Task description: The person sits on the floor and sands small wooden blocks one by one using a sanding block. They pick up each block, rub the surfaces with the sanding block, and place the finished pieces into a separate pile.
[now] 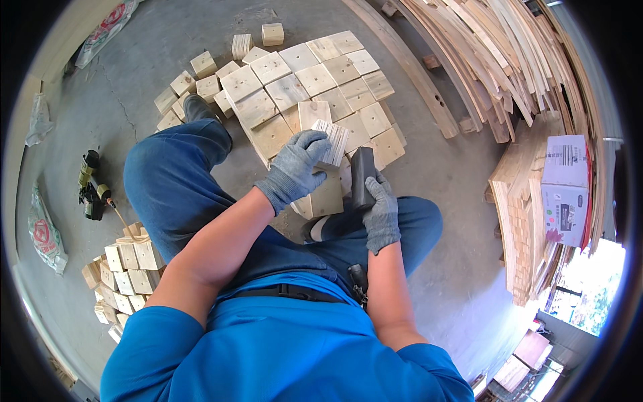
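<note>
Looking down from my head camera, I see my left hand (295,171) in a grey knit glove, its fingers (313,144) curled and clamped on a small pale wooden block (331,142) with a ridged, grooved face, held tilted just above the floor. Beside it, my right hand (382,211), also gloved in grey, has its fingers wrapped tight around a dark rectangular tool (363,177), which stands roughly upright, just to the right of the block; the two are near each other, but I cannot tell if they touch. Beyond the fingers of both hands, a flat spread of square wooden tiles (315,87) lies edge to edge on the grey concrete floor (134,60), with loose wooden cubes (201,77) scattered at its far left edge. Directly under my left fingers sits another pale square piece (325,197). My legs in blue trousers (174,187) fold beneath my arms. Well to the left of my left hand lies a heap of small wooden blocks (124,268) and a dark power tool (90,191). Far right of my right fingers, long wooden planks (495,60) are stacked, with a white cardboard box (566,187) on them.
</note>
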The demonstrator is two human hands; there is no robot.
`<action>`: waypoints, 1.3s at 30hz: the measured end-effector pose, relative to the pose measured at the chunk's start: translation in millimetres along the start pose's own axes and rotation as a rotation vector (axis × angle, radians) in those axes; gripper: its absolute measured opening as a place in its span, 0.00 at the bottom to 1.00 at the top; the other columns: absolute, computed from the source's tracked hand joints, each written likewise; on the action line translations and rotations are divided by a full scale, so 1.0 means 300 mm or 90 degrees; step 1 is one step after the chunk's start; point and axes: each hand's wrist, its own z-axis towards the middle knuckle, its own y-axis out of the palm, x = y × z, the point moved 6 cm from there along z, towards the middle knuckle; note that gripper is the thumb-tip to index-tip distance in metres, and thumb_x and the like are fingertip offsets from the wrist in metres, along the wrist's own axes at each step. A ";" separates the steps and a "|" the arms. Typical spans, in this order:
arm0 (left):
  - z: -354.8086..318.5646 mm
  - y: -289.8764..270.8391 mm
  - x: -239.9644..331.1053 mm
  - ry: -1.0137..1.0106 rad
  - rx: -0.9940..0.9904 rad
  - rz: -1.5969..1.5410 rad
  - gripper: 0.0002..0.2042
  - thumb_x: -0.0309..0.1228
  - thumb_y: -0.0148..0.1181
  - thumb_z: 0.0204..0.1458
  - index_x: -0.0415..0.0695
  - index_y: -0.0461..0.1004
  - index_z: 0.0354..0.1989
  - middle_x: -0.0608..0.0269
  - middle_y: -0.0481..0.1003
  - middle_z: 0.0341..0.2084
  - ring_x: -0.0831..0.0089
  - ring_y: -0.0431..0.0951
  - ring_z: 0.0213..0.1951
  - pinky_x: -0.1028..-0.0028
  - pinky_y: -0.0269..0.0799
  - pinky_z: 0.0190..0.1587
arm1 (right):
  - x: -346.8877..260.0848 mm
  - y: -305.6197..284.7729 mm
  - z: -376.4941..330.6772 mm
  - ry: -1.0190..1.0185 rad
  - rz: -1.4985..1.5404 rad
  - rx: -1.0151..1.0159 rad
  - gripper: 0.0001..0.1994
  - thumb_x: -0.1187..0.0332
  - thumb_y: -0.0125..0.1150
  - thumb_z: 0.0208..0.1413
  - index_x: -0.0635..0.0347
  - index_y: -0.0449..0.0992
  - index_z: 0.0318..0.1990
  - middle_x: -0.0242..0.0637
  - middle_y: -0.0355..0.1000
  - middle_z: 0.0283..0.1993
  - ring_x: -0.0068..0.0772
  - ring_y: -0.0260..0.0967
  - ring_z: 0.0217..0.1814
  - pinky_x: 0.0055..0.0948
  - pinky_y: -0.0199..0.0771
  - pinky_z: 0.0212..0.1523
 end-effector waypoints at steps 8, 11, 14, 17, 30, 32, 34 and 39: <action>0.023 -0.015 -0.128 -0.157 -0.022 -0.037 0.51 0.34 0.77 0.42 0.44 0.57 0.78 0.41 0.64 0.71 0.42 0.70 0.70 0.58 0.69 0.73 | 0.019 -0.026 0.015 -0.009 -0.030 -0.009 0.27 0.74 0.65 0.66 0.72 0.70 0.70 0.44 0.79 0.58 0.35 0.80 0.52 0.32 0.83 0.54; 0.030 0.001 -0.173 -0.215 -0.085 -0.044 0.54 0.37 0.78 0.39 0.42 0.55 0.79 0.40 0.63 0.72 0.42 0.67 0.72 0.59 0.65 0.75 | 0.016 -0.023 0.008 -0.006 -0.042 0.005 0.26 0.74 0.65 0.66 0.71 0.70 0.70 0.43 0.79 0.57 0.34 0.80 0.51 0.31 0.83 0.52; 0.056 0.010 -0.180 -0.229 -0.122 -0.084 0.57 0.40 0.80 0.37 0.43 0.55 0.80 0.42 0.63 0.74 0.46 0.66 0.74 0.61 0.63 0.77 | 0.016 -0.029 0.004 -0.007 -0.038 0.017 0.26 0.75 0.65 0.66 0.71 0.70 0.70 0.43 0.79 0.57 0.34 0.81 0.50 0.30 0.84 0.50; 0.067 0.023 -0.188 -0.207 -0.116 -0.112 0.59 0.41 0.81 0.36 0.44 0.55 0.80 0.42 0.63 0.74 0.48 0.65 0.74 0.62 0.63 0.77 | 0.006 -0.021 -0.007 -0.004 -0.038 0.020 0.25 0.75 0.64 0.67 0.71 0.70 0.70 0.44 0.79 0.56 0.34 0.81 0.49 0.31 0.84 0.50; 0.075 -0.054 -0.240 -0.297 0.060 -0.577 0.49 0.44 0.82 0.50 0.39 0.62 0.77 0.49 0.65 0.75 0.59 0.63 0.76 0.60 0.60 0.76 | 0.003 -0.004 -0.013 -0.012 -0.077 0.021 0.26 0.74 0.65 0.66 0.71 0.70 0.70 0.42 0.79 0.55 0.32 0.79 0.50 0.30 0.82 0.53; 0.062 -0.102 -0.243 -0.334 0.085 -0.606 0.38 0.41 0.78 0.56 0.38 0.69 0.72 0.51 0.69 0.72 0.62 0.68 0.72 0.60 0.63 0.74 | 0.004 -0.001 -0.013 -0.010 -0.080 0.014 0.26 0.74 0.66 0.66 0.70 0.71 0.70 0.41 0.80 0.55 0.31 0.79 0.50 0.30 0.82 0.52; 0.047 -0.103 -0.273 -0.339 0.176 -0.662 0.21 0.40 0.70 0.64 0.40 0.80 0.59 0.55 0.78 0.63 0.65 0.78 0.62 0.60 0.70 0.68 | 0.009 -0.010 -0.005 -0.001 -0.078 0.015 0.26 0.74 0.66 0.66 0.70 0.71 0.70 0.41 0.80 0.55 0.30 0.79 0.50 0.29 0.82 0.52; 0.030 -0.078 -0.341 -0.443 0.286 -1.001 0.13 0.39 0.62 0.70 0.44 0.81 0.52 0.56 0.84 0.49 0.63 0.82 0.55 0.55 0.76 0.61 | 0.013 -0.016 0.004 -0.009 -0.093 0.010 0.26 0.74 0.67 0.65 0.69 0.71 0.70 0.40 0.80 0.56 0.28 0.79 0.50 0.26 0.81 0.52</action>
